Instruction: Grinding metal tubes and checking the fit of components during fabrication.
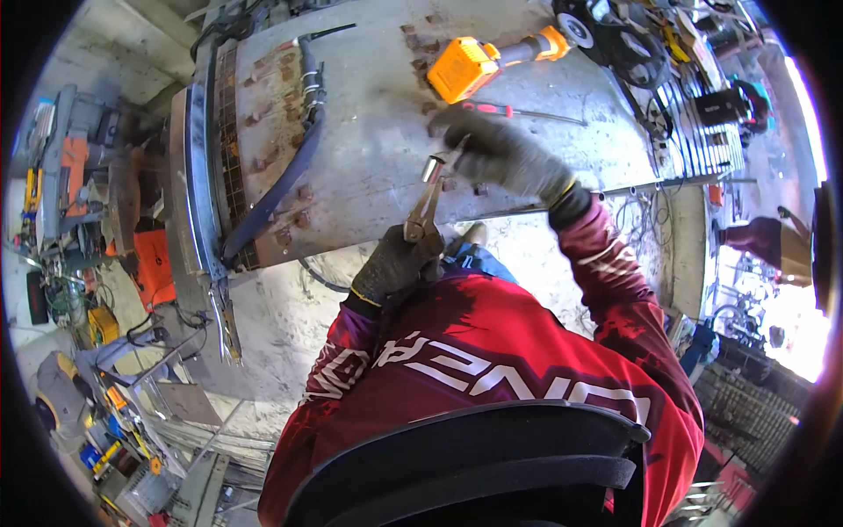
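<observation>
My left hand [392,266], in a dark work glove, is closed round a pair of pliers [424,215] at the bench's near edge. Their jaws point away from me, and a short shiny metal tube [431,169] sits at the tips. Just beyond and to the right, my gloved right hand [509,158] hovers over the bench, close to the tube. Motion smears its fingers, so whether it holds anything is unclear. Partly behind that hand lies a screwdriver [493,110] with a red handle.
A yellow cordless angle grinder [470,68] rests at the far side of the metal bench [369,167]. A thick dark cable [285,180] runs along the left. Small rusty pieces [305,192] are scattered about. Cables and tools [632,53] crowd the far right corner.
</observation>
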Demonstrator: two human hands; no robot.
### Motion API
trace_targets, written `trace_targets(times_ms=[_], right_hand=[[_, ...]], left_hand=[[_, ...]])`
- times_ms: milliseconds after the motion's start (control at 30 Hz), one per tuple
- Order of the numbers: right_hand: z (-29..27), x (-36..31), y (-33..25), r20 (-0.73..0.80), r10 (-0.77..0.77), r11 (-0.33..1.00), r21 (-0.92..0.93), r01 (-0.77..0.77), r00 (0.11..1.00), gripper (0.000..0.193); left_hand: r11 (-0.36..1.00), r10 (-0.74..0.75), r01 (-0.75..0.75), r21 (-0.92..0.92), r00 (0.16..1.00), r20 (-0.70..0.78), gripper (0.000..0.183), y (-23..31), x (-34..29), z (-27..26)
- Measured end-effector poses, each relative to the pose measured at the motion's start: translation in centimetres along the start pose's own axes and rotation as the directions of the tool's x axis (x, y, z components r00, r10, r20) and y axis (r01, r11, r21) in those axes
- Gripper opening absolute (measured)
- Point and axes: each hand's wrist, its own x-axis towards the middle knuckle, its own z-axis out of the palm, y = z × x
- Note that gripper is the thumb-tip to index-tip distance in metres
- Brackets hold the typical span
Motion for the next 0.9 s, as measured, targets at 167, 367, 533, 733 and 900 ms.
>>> trace_targets(times_ms=[167, 367, 533, 733, 900], right_hand=[[3.0, -2.6, -3.1, -0.095, -0.067, 0.991, 0.113, 0.077, 0.993, 0.024], [0.9, -7.6, -2.3, -0.189, 0.084, 0.967, 0.254, -0.035, 0.978, 0.015], [-0.8, -11.4, -2.6, -0.281, 0.037, 0.952, 0.301, 0.052, 0.959, 0.016], [-1.7, -16.2, -2.8, -0.374, -0.078, 0.97, 0.187, 0.158, 0.924, 0.023], [-0.9, -19.7, -3.4, -0.461, -0.079, 0.954, 0.222, 0.201, 0.884, 0.019]], left_hand=[[0.951, -0.301, 0.292, 0.102, 0.949, 0.093, 0.03, 2.4, 0.5, 1.5], [0.934, -0.119, 0.025, 0.358, 0.962, 0.246, 0.024, 2.2, -1.8, 3.3], [0.928, -0.065, -0.023, 0.371, 0.973, 0.223, 0.034, 1.9, -1.8, 5.7], [0.79, 0.116, -0.21, 0.576, 0.974, 0.197, 0.027, 2.9, -3.4, 8.9], [0.629, -0.006, -0.225, 0.744, 0.956, 0.294, 0.038, 4.6, -4.2, 10.7]])
